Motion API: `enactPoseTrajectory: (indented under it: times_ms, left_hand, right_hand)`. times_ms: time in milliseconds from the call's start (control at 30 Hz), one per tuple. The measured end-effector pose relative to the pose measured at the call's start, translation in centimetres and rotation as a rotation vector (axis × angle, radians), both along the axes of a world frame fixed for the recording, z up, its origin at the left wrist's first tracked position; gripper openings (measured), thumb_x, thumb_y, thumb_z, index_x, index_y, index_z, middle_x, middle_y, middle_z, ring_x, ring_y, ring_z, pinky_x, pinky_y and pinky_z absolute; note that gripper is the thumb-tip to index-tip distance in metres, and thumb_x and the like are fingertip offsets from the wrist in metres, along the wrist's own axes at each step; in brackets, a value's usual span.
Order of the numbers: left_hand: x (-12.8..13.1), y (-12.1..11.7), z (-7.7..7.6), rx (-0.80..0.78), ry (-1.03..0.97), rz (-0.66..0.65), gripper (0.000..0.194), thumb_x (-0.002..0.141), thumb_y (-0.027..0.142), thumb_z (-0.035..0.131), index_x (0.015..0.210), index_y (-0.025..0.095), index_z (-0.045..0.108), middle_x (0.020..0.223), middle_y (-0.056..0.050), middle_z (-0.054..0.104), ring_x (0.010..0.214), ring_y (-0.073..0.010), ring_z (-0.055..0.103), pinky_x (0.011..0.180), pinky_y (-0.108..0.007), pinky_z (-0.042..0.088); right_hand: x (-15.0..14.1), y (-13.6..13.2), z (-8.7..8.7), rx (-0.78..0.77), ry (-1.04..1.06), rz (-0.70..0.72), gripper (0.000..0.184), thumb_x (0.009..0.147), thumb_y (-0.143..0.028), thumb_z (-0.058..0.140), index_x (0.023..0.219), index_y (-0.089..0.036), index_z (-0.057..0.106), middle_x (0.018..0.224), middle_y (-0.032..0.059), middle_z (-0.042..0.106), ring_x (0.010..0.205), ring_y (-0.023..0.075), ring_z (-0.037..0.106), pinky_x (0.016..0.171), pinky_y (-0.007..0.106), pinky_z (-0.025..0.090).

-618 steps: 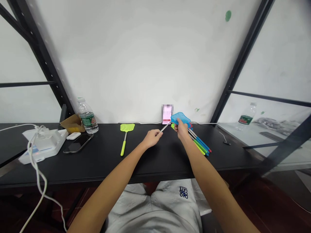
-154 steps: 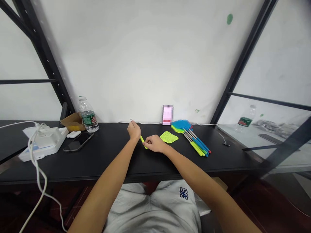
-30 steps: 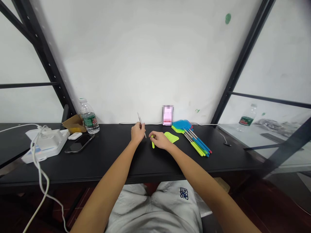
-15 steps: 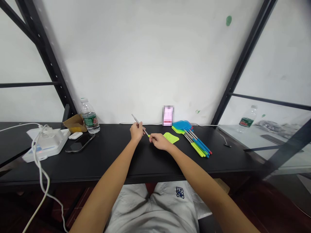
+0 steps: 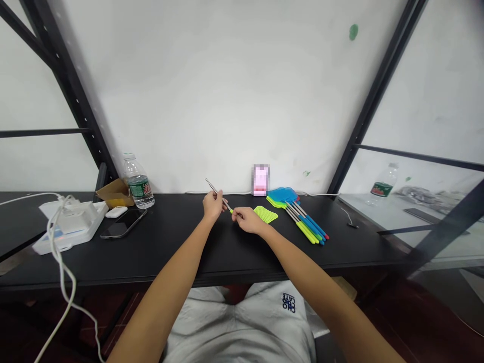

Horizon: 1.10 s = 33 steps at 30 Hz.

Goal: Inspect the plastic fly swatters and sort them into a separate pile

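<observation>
My left hand [image 5: 214, 203] is closed around a thin silver metal rod [image 5: 210, 185], which slants up and left out of my fingers. Its lower end meets a small yellow-green tip between my two hands. With fingers pinched on that tip, my right hand [image 5: 246, 220] hides part of what it grips. From behind it spreads a yellow-green mesh fly swatter head [image 5: 266, 215], low over the black table. To the right lies a pile of fly swatters, with blue heads [image 5: 283, 194] and yellow-green ones, silver shafts and coloured handles [image 5: 308, 232].
A phone with a lit, blurred screen [image 5: 260, 180] stands against the wall. On the left are a water bottle [image 5: 139, 186], a cardboard box [image 5: 117, 193], a dark phone [image 5: 124, 223], a white case [image 5: 116, 212] and a white power strip [image 5: 81, 227] with cables. Black metal posts rise on both sides.
Both hands keep the same grip and place on the rod and swatter head. The whole view has shifted very slightly.
</observation>
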State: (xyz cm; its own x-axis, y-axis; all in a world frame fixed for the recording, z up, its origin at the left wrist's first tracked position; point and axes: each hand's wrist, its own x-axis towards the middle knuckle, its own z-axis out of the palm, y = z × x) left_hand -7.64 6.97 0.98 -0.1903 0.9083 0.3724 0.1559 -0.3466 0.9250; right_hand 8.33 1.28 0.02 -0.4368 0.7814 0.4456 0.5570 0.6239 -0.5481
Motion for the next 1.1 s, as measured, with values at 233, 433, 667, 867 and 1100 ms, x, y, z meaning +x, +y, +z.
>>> enactPoseTrajectory:
  times_ms: [233,433,667,867,1100]
  left_hand:
    - [0.0,0.5,-0.3,-0.051,-0.051,-0.091,0.029,0.086,0.043,0.05,0.076,0.016,0.048,0.069,-0.008,0.071,0.038,-0.0088,0.055,0.037,-0.019,0.04]
    - [0.8,-0.6,-0.1,-0.087,0.029,-0.287,0.03,0.085,0.043,0.055,0.075,0.015,0.052,0.059,-0.003,0.065,0.039,-0.0083,0.052,0.037,-0.019,0.037]
    - [1.5,-1.4,-0.1,-0.041,0.137,-0.404,0.031,0.082,0.043,0.059,0.069,0.016,0.051,0.05,0.002,0.056,0.04,-0.0079,0.049,0.036,-0.018,0.036]
    - [1.5,-1.4,0.0,-0.018,0.19,-0.362,0.031,0.082,0.042,0.058,0.065,0.016,0.053,0.052,0.001,0.055,0.041,-0.0075,0.047,0.038,-0.019,0.037]
    - [1.2,-0.8,-0.2,-0.07,0.222,-0.21,0.027,0.085,0.037,0.05,0.069,0.016,0.054,0.058,-0.002,0.06,0.042,-0.0095,0.05,0.04,-0.021,0.038]
  right_hand:
    - [0.0,-0.1,0.0,0.04,0.001,-0.031,0.024,0.075,-0.004,0.043,0.074,-0.02,0.061,0.071,-0.0018,0.06,0.066,0.0122,0.051,0.065,0.022,0.037]
    - [0.0,0.2,-0.2,0.099,0.032,-0.059,0.023,0.077,-0.005,0.043,0.075,-0.019,0.061,0.076,-0.0007,0.061,0.068,0.0125,0.052,0.069,0.023,0.038]
    - [0.1,0.4,-0.1,0.106,0.07,-0.123,0.021,0.077,-0.006,0.044,0.074,-0.019,0.06,0.078,0.0003,0.063,0.071,0.0131,0.055,0.07,0.023,0.04]
    - [0.1,0.1,0.2,0.026,0.109,-0.109,0.019,0.079,-0.009,0.045,0.078,-0.019,0.061,0.077,0.0002,0.063,0.065,0.0122,0.058,0.065,0.023,0.043]
    - [0.5,0.6,0.5,0.002,0.137,-0.16,0.023,0.083,-0.013,0.043,0.085,-0.021,0.064,0.075,-0.001,0.066,0.066,0.0124,0.06,0.065,0.023,0.043]
